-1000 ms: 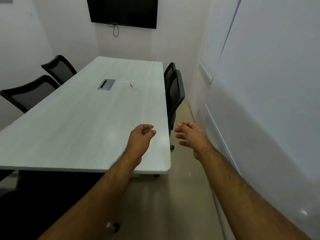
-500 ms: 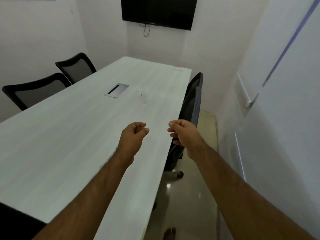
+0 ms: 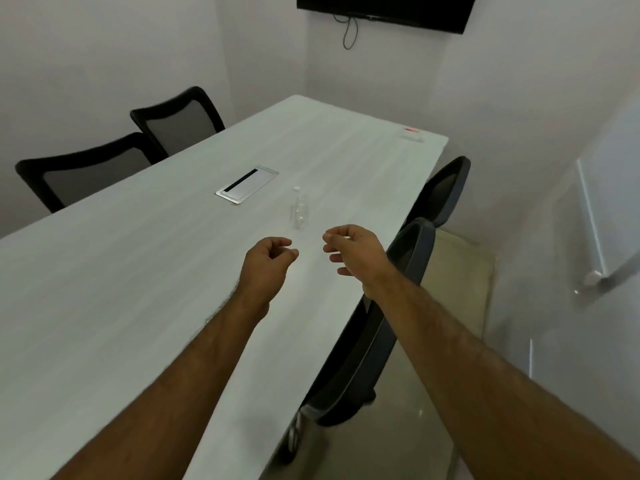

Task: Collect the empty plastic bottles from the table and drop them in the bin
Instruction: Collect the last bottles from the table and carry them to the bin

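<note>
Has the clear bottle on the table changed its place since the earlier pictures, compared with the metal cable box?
No. The clear bottle lies just to the right of the cable box, as before; only the camera has come closer along the table.

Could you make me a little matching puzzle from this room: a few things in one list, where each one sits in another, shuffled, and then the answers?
Things:
1. clear plastic bottle
2. metal cable hatch
3. black screen
4. small red-and-white item

Places:
A. on the far wall, above the table
B. at the table's far right corner
C. lying on the table just beyond the two empty hands
D. set flush in the table, left of the bottle

Pairs: 1-C, 2-D, 3-A, 4-B
</note>
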Motion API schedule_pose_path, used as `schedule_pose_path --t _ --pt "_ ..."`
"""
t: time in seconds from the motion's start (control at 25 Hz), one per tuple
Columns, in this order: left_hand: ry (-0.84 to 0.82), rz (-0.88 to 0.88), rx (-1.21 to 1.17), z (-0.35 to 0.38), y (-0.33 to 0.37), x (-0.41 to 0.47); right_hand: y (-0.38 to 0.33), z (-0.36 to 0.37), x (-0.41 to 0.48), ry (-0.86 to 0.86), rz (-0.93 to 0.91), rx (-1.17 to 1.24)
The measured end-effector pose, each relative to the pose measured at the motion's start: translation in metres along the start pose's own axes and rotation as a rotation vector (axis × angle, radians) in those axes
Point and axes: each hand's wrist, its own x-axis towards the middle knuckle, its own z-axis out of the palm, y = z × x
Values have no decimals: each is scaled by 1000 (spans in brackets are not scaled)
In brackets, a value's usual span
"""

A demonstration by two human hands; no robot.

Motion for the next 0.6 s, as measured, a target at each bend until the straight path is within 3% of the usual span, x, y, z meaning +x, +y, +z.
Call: schedule_pose_path --t 0.24,0.6 --pt "182 6 42 96 18 79 -14 -74 126 -236 -72 -110" --pt "414 -247 185 196 4 177 -15 -132 295 -577 -74 -298"
